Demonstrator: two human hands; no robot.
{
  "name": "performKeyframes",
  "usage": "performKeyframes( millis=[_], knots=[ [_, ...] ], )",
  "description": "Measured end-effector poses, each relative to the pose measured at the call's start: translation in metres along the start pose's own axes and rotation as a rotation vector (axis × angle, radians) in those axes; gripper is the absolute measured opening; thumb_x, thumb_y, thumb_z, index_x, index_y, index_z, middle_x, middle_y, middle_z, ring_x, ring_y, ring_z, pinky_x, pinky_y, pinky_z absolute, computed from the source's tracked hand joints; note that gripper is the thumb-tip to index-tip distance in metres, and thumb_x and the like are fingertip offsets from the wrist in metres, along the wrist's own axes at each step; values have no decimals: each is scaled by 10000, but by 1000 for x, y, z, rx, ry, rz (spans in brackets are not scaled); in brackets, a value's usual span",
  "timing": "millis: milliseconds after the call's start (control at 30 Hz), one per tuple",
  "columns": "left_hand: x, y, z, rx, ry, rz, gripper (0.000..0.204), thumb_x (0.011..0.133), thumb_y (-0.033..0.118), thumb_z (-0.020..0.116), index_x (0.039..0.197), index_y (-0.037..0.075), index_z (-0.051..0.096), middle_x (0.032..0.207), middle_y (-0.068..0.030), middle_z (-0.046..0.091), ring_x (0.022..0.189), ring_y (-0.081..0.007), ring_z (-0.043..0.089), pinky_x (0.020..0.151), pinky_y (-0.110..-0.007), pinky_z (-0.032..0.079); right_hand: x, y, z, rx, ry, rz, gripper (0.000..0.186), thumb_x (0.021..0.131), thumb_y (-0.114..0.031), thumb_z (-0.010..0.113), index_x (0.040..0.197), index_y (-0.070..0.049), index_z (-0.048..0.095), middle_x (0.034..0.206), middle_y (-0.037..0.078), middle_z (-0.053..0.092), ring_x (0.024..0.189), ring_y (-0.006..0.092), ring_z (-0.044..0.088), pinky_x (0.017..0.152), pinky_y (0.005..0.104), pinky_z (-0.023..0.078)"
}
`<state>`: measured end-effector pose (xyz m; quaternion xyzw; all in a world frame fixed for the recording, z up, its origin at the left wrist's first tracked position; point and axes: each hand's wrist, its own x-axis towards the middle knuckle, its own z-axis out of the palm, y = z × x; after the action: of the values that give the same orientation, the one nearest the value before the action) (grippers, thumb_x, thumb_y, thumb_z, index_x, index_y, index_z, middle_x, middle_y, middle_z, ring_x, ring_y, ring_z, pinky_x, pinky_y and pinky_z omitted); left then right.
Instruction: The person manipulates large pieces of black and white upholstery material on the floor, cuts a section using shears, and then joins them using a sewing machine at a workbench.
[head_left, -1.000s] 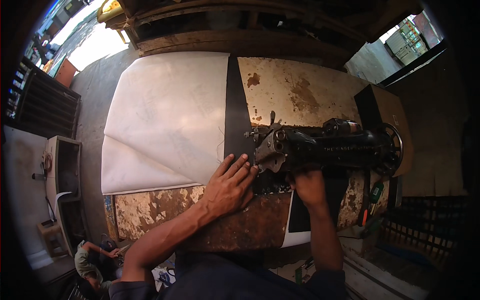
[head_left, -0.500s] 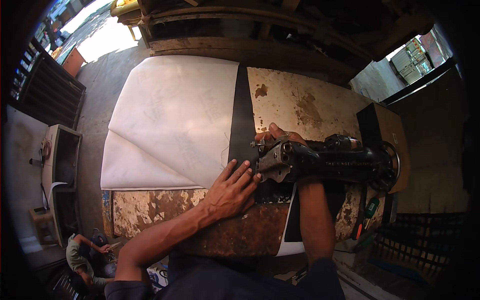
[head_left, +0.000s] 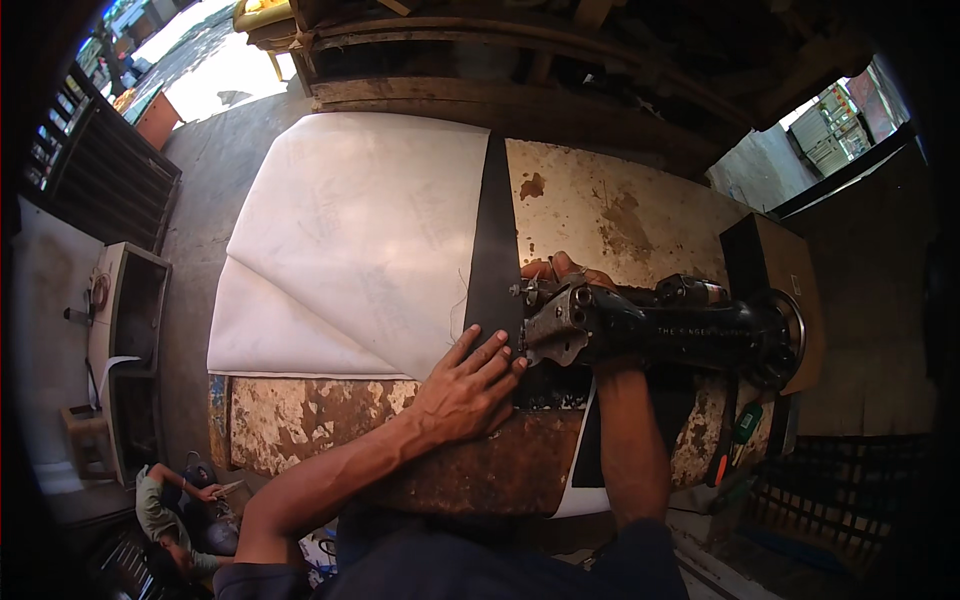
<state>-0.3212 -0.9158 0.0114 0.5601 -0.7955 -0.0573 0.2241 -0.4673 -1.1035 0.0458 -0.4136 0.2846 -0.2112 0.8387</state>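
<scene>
1. On the worn counter [head_left: 620, 215], a black sewing machine [head_left: 690, 330] stands at the right, and a large white sheet [head_left: 350, 240] with a black strip [head_left: 493, 240] along its edge lies spread to the left and runs under the machine head.
2. Left hand [head_left: 465, 385] lies flat, its grip released, fingers spread on the fabric just beside the needle area.
3. Right hand [head_left: 560, 270] reaches behind the machine head; only some fingers show above it, so I cannot tell if its grip is clenched or loose.
4. To do this step well, I judge the left palm should press the fabric evenly and keep the black strip straight toward the needle, with fingertips kept clear of it.
5. Compared with one second ago, the right hand has moved from the front of the machine up and behind its head. The left hand stays almost in the same place on the fabric.
6. At the lower left, another person [head_left: 175, 505] sits on the floor.
</scene>
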Motion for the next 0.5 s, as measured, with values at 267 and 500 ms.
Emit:
performKeyframes(
  millis=[267, 500],
  knots=[
    [6, -5, 0, 12, -14, -4, 651, 814, 295, 778, 1387, 27, 625, 1332, -233, 635, 1430, -395, 494, 1238, -609, 294, -5, 1, 1, -263, 67, -65, 466, 1093, -442, 553, 1161, -14, 726, 813, -22, 679, 707, 49, 615, 649, 227, 512],
    [8, -10, 5, 0, -2, 43, 277, 952, 124, 583, 1162, -55, 608, 1337, -307, 629, 1379, -443, 538, 1208, -550, 374, -26, 44, -76, -545, 87, -339, 411, 1045, -332, 622, 1330, -36, 628, 1264, 112, 675, 1170, 220, 636, 1031, 384, 507]
  ],
)
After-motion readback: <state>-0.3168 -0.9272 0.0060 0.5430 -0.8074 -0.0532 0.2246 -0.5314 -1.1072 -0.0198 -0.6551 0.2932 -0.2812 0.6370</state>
